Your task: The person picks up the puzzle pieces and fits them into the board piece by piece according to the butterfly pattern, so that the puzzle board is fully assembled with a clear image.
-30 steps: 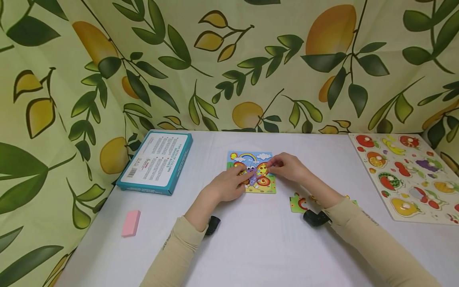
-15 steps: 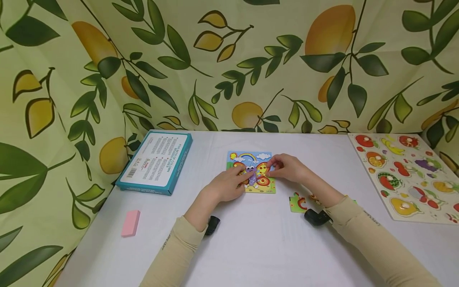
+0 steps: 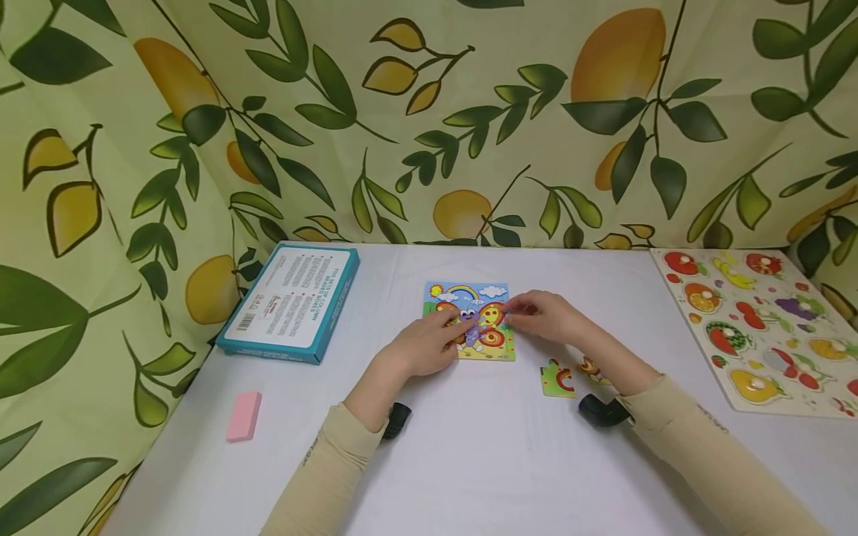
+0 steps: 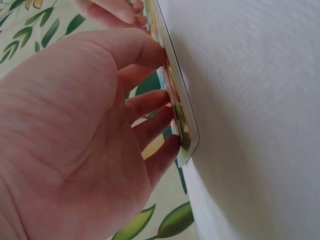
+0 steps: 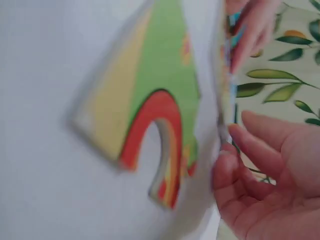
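A butterfly jigsaw puzzle (image 3: 496,351) lies flat on the white table, with a rainbow and sun along its top. My left hand (image 3: 424,346) rests its fingertips on the puzzle's left and middle, covering part of the butterfly; the left wrist view shows the fingers (image 4: 152,122) fairly straight against its surface. At the puzzle's right edge is my right hand (image 3: 546,316), thumb and index finger slightly apart beside the wing. No piece shows between them. A loose green puzzle piece with a red arch (image 3: 556,378) lies below that hand. A yellow-brown piece (image 3: 591,371) is partly hidden by the right forearm.
A teal-edged box (image 3: 288,301) sits at the back left, and a pink block (image 3: 244,417) lies in front of it. On the right is a fruit peg board (image 3: 713,372). A leaf-patterned curtain (image 3: 429,171) closes off the back and left side.
My right hand has drawn slightly right from the butterfly's wing, its thumb and index finger now at the puzzle's edge. More of the yellow-brown piece shows. My left hand stays put.
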`<act>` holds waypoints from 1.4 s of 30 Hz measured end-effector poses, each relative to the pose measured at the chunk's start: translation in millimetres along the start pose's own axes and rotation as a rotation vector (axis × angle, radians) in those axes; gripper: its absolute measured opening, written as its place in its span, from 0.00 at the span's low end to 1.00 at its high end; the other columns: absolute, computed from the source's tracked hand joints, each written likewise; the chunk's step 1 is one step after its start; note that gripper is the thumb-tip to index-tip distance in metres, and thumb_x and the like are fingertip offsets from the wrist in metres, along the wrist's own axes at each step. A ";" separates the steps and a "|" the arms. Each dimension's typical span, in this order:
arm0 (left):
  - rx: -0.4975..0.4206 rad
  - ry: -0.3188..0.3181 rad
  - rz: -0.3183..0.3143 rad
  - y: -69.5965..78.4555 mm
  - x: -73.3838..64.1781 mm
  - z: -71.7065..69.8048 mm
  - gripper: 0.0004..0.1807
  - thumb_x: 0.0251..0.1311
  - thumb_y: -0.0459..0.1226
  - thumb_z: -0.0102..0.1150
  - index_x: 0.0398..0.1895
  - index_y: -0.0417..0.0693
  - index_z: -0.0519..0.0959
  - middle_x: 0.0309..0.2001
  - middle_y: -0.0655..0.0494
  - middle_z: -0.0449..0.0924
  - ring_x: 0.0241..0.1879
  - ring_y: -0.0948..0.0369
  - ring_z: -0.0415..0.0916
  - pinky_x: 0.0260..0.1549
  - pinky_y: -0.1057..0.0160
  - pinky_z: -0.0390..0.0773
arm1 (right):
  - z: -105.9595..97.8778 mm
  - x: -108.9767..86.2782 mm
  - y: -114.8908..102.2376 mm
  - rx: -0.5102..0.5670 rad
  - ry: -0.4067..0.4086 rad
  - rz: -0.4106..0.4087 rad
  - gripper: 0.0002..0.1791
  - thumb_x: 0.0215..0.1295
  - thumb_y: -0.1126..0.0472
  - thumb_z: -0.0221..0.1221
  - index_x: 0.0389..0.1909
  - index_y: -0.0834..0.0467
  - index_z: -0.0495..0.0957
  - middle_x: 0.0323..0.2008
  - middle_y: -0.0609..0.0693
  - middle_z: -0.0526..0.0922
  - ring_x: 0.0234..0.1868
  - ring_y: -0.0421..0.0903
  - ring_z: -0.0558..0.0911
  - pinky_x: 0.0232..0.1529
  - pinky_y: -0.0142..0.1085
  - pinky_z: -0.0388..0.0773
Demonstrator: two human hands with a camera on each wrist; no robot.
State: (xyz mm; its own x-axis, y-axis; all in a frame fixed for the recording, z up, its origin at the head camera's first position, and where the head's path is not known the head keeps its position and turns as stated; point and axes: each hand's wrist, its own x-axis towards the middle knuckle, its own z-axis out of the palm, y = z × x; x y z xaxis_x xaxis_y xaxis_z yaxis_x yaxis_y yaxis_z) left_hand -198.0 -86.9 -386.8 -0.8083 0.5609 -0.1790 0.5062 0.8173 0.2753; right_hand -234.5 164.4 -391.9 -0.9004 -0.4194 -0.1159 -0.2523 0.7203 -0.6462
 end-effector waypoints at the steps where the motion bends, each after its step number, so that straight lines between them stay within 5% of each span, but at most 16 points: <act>1: 0.001 0.005 0.006 0.6 0.1 0.0 0.29 0.70 0.39 0.45 0.75 0.59 0.61 0.73 0.50 0.57 0.71 0.53 0.56 0.66 0.51 0.61 | -2.1 -6.7 1.6 0.002 -0.006 -0.008 0.18 0.68 0.55 0.60 0.54 0.60 0.80 0.41 0.53 0.79 0.38 0.48 0.73 0.37 0.37 0.73; 6: 0.002 0.020 0.029 2.6 0.7 0.3 0.30 0.70 0.38 0.46 0.75 0.56 0.60 0.72 0.49 0.58 0.69 0.52 0.57 0.66 0.50 0.62 | -8.8 -47.1 9.3 -0.018 0.003 -0.056 0.20 0.65 0.53 0.63 0.53 0.58 0.80 0.38 0.49 0.78 0.36 0.46 0.72 0.31 0.35 0.73; 12: -0.013 0.045 0.014 1.3 0.2 1.0 0.30 0.68 0.39 0.51 0.74 0.52 0.62 0.71 0.48 0.58 0.69 0.53 0.57 0.66 0.53 0.62 | -5.4 -88.3 16.9 -0.148 0.066 -0.047 0.20 0.53 0.46 0.71 0.41 0.54 0.81 0.39 0.46 0.77 0.40 0.47 0.70 0.37 0.38 0.70; 21: -0.036 0.107 -0.105 -6.4 -22.9 -0.6 0.30 0.67 0.45 0.55 0.69 0.44 0.68 0.71 0.47 0.62 0.70 0.53 0.58 0.64 0.51 0.66 | 4.8 -104.9 16.0 -0.192 0.106 -0.050 0.19 0.48 0.50 0.75 0.35 0.51 0.77 0.39 0.45 0.76 0.43 0.47 0.68 0.39 0.38 0.70; 27: -0.078 0.064 -0.119 -10.3 -48.5 0.2 0.30 0.69 0.46 0.54 0.70 0.42 0.66 0.72 0.50 0.61 0.71 0.53 0.58 0.65 0.52 0.63 | 2.3 -86.3 -0.2 0.017 0.073 -0.062 0.12 0.57 0.56 0.70 0.36 0.54 0.78 0.27 0.42 0.79 0.29 0.42 0.76 0.28 0.31 0.74; 35: -0.105 0.076 -0.078 -13.8 -56.5 0.2 0.29 0.69 0.44 0.54 0.69 0.40 0.68 0.72 0.50 0.61 0.70 0.53 0.59 0.66 0.53 0.63 | 26.8 -19.7 -36.2 0.362 0.097 0.057 0.14 0.63 0.53 0.66 0.40 0.59 0.80 0.30 0.48 0.86 0.34 0.44 0.82 0.37 0.34 0.77; 42: -0.075 0.138 -0.074 -17.0 -55.7 1.6 0.24 0.69 0.41 0.54 0.64 0.39 0.73 0.67 0.47 0.69 0.66 0.52 0.67 0.61 0.52 0.69 | 50.3 22.4 -57.2 0.393 0.050 0.098 0.12 0.64 0.55 0.65 0.40 0.59 0.80 0.30 0.49 0.86 0.32 0.43 0.83 0.38 0.34 0.80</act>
State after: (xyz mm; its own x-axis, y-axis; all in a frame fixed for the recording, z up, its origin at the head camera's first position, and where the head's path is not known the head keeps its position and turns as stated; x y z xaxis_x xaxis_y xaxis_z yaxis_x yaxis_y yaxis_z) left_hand -161.0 -131.9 -383.0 -0.8786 0.4723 -0.0715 0.4244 0.8405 0.3368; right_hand -222.3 86.0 -395.5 -0.9322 -0.3244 -0.1606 -0.0186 0.4858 -0.8739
